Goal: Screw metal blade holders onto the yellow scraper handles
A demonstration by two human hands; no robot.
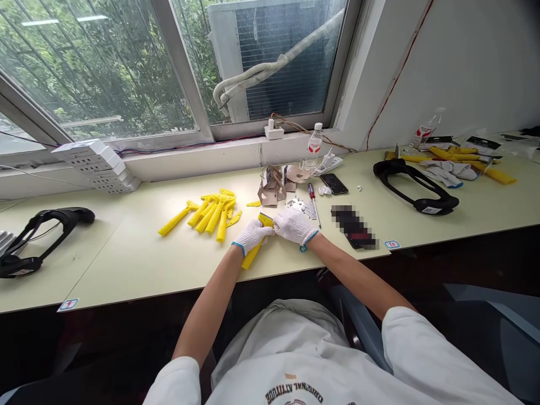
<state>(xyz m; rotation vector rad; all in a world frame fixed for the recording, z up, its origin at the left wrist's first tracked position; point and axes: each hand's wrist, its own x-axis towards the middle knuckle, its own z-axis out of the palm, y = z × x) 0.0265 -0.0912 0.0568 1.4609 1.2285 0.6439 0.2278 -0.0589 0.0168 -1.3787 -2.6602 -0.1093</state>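
Note:
My left hand point(252, 234), in a white knitted glove, is closed round a yellow scraper point(251, 257) near the table's front edge. The scraper's handle points down toward me, and a dark blade strip shows at its head. My right hand point(291, 226), gloved too, meets the scraper's head from the right with its fingers drawn together; what they pinch is hidden. Small screws and metal blades point(302, 206) lie just beyond my right hand. A screwdriver point(313, 203) with a red and dark handle rests to the right of them. Several yellow scraper parts point(215, 214) are piled to the left.
Brown cardboard pieces point(272, 191) stand behind my hands. A phone point(334, 183), a water bottle point(314, 145) and a pixelated dark object point(354, 226) are to the right. Black headsets lie at the right point(415, 185) and far left point(40, 242). White boxes point(99, 166) stand by the window.

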